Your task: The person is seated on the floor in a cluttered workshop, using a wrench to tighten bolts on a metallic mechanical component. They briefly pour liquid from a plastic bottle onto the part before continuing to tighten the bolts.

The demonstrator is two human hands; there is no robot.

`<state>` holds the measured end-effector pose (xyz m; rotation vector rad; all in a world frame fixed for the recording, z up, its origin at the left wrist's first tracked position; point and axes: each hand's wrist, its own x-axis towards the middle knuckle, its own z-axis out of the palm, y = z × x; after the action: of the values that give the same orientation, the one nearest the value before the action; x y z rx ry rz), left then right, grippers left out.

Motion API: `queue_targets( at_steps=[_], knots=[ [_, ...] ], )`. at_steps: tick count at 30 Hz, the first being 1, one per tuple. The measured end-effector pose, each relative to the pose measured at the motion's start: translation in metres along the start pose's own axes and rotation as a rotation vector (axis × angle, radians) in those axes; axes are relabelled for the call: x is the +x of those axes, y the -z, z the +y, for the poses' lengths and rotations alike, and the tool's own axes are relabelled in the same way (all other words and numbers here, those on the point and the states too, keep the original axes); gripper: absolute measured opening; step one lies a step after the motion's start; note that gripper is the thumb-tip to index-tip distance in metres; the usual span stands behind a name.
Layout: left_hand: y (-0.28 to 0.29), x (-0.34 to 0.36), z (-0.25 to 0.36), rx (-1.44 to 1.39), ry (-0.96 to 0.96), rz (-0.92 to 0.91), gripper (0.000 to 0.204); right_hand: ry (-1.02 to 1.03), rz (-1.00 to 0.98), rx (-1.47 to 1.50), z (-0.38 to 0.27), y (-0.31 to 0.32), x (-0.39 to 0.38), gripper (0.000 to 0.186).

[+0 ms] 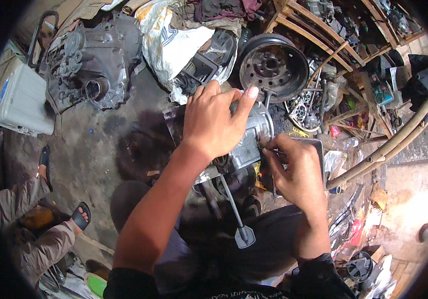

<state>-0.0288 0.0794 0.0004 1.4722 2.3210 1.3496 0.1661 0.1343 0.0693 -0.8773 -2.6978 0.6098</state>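
In front of me a silvery cast-metal machine housing (246,145) with a round rim at its right end rests on a dark support. My left hand (214,119) lies across its upper side, fingers curled over the far edge and thumb sticking up. At the right rim, my right hand (293,169) pinches with thumb and fingers; whatever is between the tips is too small to make out. Below the housing, a metal rod with a flat grey paddle-shaped end (244,236) points toward me. The fingertips of my left hand are partly hidden.
Beyond the housing stand a steel wheel rim (273,67) and a white sack (166,47). A large gearbox casing (96,65) and a grey plastic container (27,102) are at the left. Wooden poles (388,147) slant across the right. Another person's sandalled foot (81,216) is at the lower left.
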Motion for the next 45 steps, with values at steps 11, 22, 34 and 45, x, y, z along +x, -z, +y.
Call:
queue_targets(
  at_steps=[11, 22, 34, 45],
  knots=[
    [0.000, 0.000, -0.001, 0.003, 0.009, 0.007, 0.062, 0.061, 0.085, 0.026, 0.006, -0.010, 0.001, 0.009],
    [-0.002, 0.000, 0.002, 0.000, -0.022, 0.022, 0.062, 0.052, 0.056, -0.002, 0.000, 0.002, 0.005, 0.010],
    [0.002, 0.005, -0.001, -0.006, -0.039, 0.000, 0.063, -0.266, 0.187, 0.416, 0.033, -0.001, -0.008, 0.017],
    [0.002, 0.003, 0.000, -0.069, -0.020, -0.001, 0.061, -0.120, 0.306, 0.397, 0.016, -0.014, -0.007, 0.019]
  ],
)
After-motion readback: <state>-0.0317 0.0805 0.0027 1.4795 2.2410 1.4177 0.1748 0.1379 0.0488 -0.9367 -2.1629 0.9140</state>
